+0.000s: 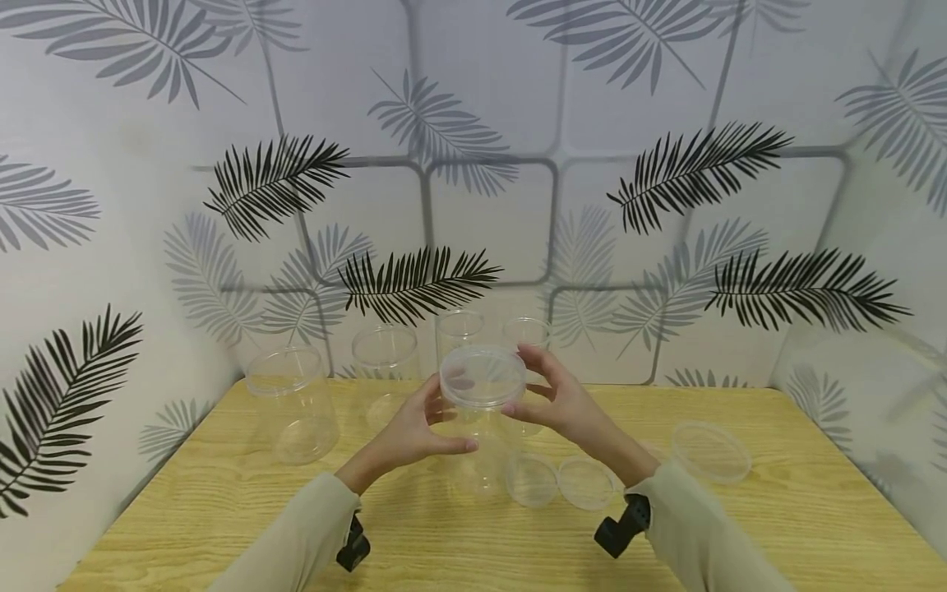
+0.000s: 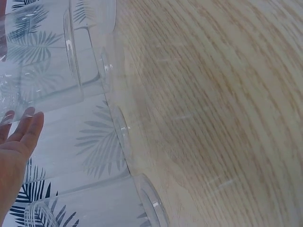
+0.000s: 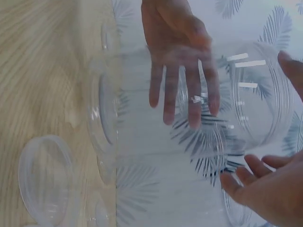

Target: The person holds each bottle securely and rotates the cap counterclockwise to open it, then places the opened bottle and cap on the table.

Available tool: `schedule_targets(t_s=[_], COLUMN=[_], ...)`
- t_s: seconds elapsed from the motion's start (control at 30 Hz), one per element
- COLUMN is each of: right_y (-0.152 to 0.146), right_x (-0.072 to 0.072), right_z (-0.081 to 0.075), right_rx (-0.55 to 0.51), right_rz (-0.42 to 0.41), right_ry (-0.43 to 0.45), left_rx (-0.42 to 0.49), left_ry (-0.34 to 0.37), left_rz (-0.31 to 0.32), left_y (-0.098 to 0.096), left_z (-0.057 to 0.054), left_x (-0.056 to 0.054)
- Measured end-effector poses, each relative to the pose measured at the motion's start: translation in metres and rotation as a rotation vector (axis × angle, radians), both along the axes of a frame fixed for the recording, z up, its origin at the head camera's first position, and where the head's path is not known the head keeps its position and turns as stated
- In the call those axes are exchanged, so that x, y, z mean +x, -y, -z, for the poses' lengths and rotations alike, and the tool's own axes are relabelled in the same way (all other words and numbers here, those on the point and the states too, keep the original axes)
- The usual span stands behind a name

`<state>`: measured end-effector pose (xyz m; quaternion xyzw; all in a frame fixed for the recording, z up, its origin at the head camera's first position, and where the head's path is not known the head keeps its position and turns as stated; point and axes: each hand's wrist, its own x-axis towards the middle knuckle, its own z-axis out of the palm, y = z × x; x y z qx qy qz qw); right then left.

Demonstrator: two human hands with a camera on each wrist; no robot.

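Observation:
A clear jar with a clear round lid on its mouth stands upright between my hands. My left hand holds the jar from the left, thumb in front and fingers behind. Through the clear wall, the right wrist view shows that left hand with long, nearly straight fingers along the side. My right hand grips near the lid's rim from the right, thumb at the front edge and fingers toward the back. In the left wrist view the jar lies above the left fingertips.
Tall clear jars stand behind: a wide jar at far left, another jar beside it, two slimmer ones further back. Two lids lie side by side on the wooden table; a larger lid lies right. A leaf-patterned wall rises behind.

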<state>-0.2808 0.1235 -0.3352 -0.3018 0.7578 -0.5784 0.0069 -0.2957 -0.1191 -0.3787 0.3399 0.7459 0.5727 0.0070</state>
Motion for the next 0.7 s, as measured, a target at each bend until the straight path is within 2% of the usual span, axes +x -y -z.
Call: schedule_targets(t_s=[0.13, 0.23, 0.33, 0.53, 0.7], right_y=[0.009, 0.015, 0.018, 0.018, 0.011], right_x=[0.008, 0.011, 0.012, 0.010, 0.006], right_z=[0.003, 0.004, 0.005, 0.004, 0.002], right_rx=[0.041, 0.044, 0.031, 0.039, 0.065], right_rz=[0.110, 0.162, 0.191, 0.208, 0.141], right_ry=[-0.029, -0.033, -0.028, -0.049, -0.037], left_rx=[0.007, 0.012, 0.014, 0.007, 0.002], left_ry=[-0.016, -0.020, -0.016, -0.022, -0.030], left_rz=[0.004, 0.008, 0.003, 0.002, 0.006], left_y=[-0.001, -0.002, -0.002, -0.001, 0.000], left_z=[-0.009, -0.014, -0.010, 0.002, 0.002], left_x=[0.007, 0.012, 0.009, -0.001, -0.002])
